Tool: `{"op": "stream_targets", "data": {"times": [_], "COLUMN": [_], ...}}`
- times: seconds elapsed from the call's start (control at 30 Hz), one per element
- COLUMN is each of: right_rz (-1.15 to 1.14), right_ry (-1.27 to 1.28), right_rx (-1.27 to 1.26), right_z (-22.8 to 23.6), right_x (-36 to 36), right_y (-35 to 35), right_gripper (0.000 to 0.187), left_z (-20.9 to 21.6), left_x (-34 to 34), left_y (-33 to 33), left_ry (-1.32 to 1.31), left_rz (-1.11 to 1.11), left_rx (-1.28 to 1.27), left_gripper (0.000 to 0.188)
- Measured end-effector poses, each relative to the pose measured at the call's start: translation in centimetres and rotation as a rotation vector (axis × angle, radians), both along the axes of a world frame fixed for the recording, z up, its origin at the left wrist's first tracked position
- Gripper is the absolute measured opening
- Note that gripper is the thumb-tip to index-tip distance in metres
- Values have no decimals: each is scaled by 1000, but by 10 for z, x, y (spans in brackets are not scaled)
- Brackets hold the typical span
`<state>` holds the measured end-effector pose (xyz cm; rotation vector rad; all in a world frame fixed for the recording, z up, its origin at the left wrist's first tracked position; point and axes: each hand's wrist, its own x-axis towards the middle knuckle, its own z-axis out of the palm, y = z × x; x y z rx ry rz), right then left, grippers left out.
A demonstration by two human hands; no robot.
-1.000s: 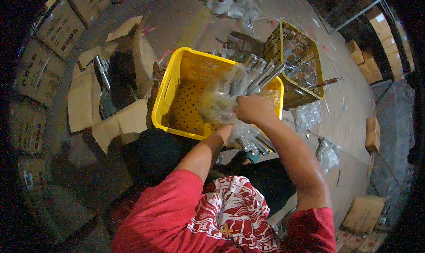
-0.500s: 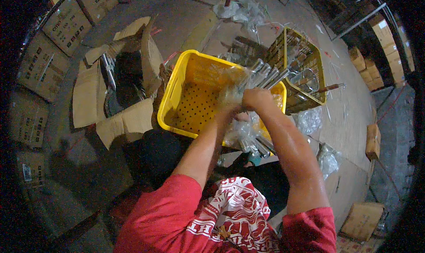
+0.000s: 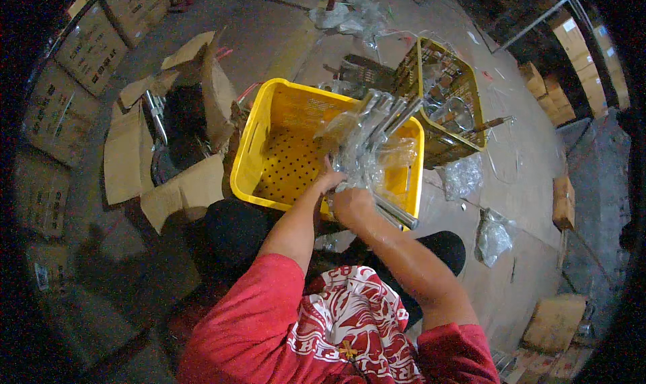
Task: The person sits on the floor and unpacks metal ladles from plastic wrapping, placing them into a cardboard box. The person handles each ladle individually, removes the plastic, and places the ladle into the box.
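Observation:
A bundle of shiny metal tubes (image 3: 385,118) lies slantwise across the right part of a yellow perforated crate (image 3: 282,87). Its far ends stick out past the crate's back rim, and its near ends reach over the front rim. Loose clear plastic wrap (image 3: 350,145) is bunched around the tubes. At the bundle's left side, my left hand (image 3: 330,179) grips the wrap with its thumb raised; some of its fingers are hidden. Just right of it and nearer to me, my right hand (image 3: 353,206) is closed on the wrap. The crate's left half shows its bare, holed bottom.
An opened cardboard box (image 3: 128,152) with metal parts inside stands to the left. Behind on the right is an olive plastic crate (image 3: 481,91) holding metal pieces. Crumpled plastic (image 3: 494,236) lies on the floor. Stacked cartons (image 3: 87,51) line the far left.
My right hand has come down toward me along the bundle, and my left hand has shifted left, its thumb now visible. The tubes lie more bunched together over the crate.

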<state>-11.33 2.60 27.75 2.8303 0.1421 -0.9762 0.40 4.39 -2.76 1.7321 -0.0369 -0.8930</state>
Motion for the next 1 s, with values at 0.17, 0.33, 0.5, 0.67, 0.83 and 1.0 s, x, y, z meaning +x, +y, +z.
{"op": "stream_targets", "data": {"times": [0.17, 0.33, 0.5, 0.67, 0.83, 1.0], "right_rz": [13, -142, -291, -227, -191, -323], "right_ry": [-527, -512, -476, -475, -281, -394], "right_rx": [58, 206, 161, 180, 13, 67], "right_z": [3, 3, 7, 2, 4, 0], "right_x": [-68, -79, -94, -99, -84, -74], "right_y": [-17, -42, -76, -84, -66, -39], "right_gripper": [28, 40, 45, 46, 54, 67], "left_z": [18, 50, 73, 78, 60, 42], "left_x": [-9, -8, -15, -24, -28, -31], "left_y": [-3, 0, -16, -26, -29, -33], "left_ry": [-97, -291, -250, -280, -332, -296], "left_rz": [-73, -37, -136, -121, -82, -43], "left_rx": [261, 98, 156, 162, 136, -19], "left_gripper": [108, 93, 96, 104, 110, 114]}}
